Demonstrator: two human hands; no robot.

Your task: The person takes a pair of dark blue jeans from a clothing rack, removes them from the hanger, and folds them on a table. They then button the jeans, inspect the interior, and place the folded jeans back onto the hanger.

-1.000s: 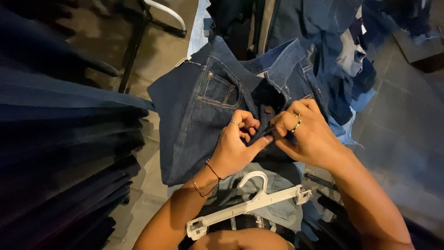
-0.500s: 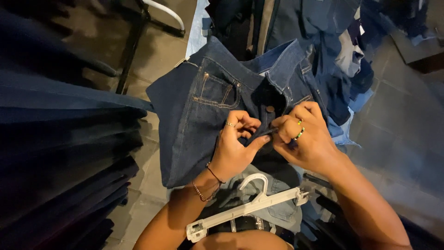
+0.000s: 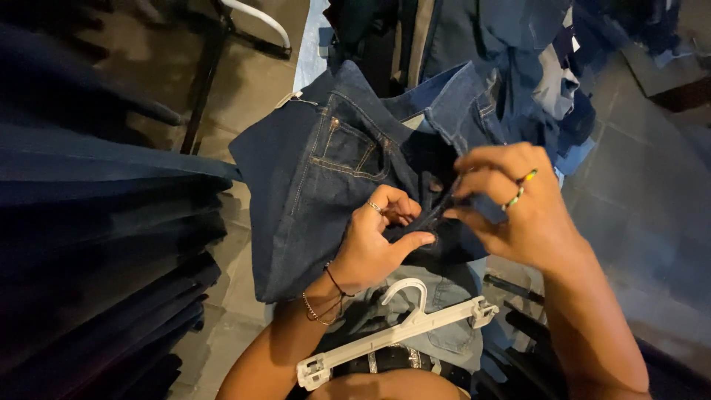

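Left hand (image 3: 366, 248) and right hand (image 3: 518, 211) both pinching waistband of dark jeans (image 3: 318, 192), held up over white hanger (image 3: 396, 337) at lap. Risk: fabric slipping from fingertip grip, dropping.

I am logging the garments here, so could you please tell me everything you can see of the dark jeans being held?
The dark jeans are deep indigo denim with tan stitching, a front pocket with small rivets, and an open waistband showing a lighter inside. They are held up, folded and hanging, above a white clip hanger. The left hand and right hand both pinch the fly area at the waist.
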